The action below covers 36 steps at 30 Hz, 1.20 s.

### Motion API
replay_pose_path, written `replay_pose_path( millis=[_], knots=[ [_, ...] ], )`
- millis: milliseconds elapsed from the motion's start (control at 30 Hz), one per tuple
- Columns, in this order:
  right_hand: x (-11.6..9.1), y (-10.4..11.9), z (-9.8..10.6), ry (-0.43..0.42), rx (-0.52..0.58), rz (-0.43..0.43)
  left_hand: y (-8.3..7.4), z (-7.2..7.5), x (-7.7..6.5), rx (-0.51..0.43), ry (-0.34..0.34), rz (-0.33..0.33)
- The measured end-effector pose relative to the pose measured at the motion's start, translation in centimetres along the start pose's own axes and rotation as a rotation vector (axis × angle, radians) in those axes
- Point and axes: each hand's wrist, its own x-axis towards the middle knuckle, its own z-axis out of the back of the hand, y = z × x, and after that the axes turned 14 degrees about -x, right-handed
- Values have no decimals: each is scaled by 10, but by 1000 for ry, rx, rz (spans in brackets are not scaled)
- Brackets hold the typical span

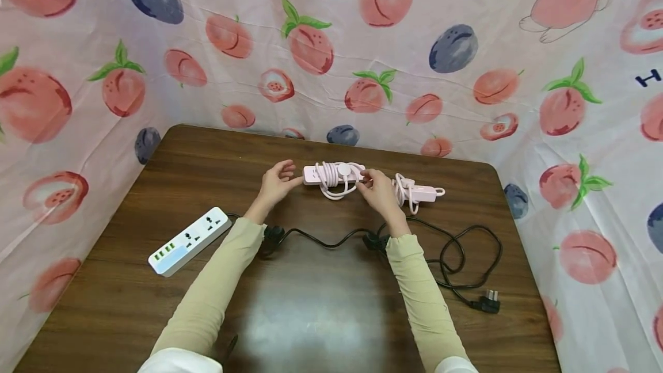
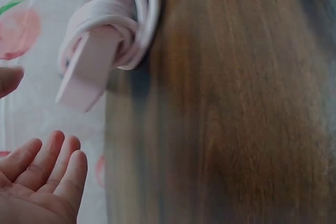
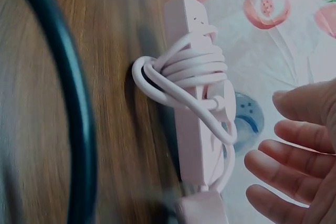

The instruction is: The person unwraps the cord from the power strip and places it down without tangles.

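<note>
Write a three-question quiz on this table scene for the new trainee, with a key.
1. Multiple choice: what is wound round the long pink plastic power strip centred in the head view? A, black tape; B, pink cord; C, green string.
2. True or false: the person's left grip is closed around that strip.
3. Fill in: the long white plastic power strip lies on the ___ side of the brown wooden table in the head view.

Key: 1 B; 2 false, its fingers are open; 3 left.
</note>
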Motion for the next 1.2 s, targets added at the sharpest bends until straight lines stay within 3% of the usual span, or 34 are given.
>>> replay_pose_path(
  millis=[267,467,567,800,1033,1200],
  knots=[
    [12,8,-12,18,11,-4,11,-16,10,166,117,63],
    [22,13,-18,50,-93,-25,18,-23,16,164,118,65],
    [27,15,-20,51,-130,-33,21,-26,19,183,129,42],
    [30,17,-24,72,-119,-37,26,-32,24,309,115,-115],
    [30,16,-28,82,-83,-30,28,-32,26,287,82,-138],
    [28,18,-28,42,-57,-27,27,-31,24,306,108,-193]
  ],
)
